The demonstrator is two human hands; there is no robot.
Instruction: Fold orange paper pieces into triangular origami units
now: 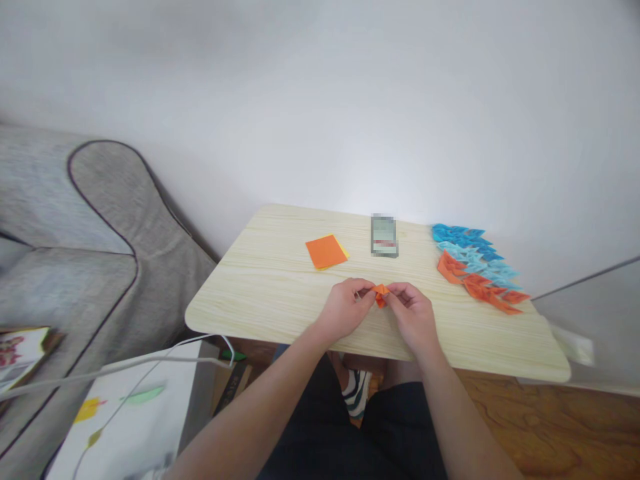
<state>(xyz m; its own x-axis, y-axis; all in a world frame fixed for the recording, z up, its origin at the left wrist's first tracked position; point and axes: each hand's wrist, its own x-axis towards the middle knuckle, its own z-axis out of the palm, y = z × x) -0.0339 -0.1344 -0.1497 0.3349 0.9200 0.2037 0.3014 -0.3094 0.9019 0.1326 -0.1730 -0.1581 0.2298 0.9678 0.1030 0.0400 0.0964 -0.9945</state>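
Observation:
Between my two hands, over the front part of the pale wooden table (260,287), is a small folded piece of orange origami paper (381,291). My left hand (347,308) pinches its left side between thumb and fingers. On its right side my right hand (413,313) pinches it the same way. Beyond my left hand lies a stack of square paper (326,252), orange on top with yellow showing at its edges. To the right lie rows of folded origami pieces in dark blue (465,237), light blue (480,262) and orange (475,285).
A phone (384,237), blurred out, lies near the table's back edge against the white wall (350,100). At left are a grey sofa (110,220) and a white box-like surface (145,407) crossed by a pale cable (165,360). Wooden floor (540,420) shows at lower right.

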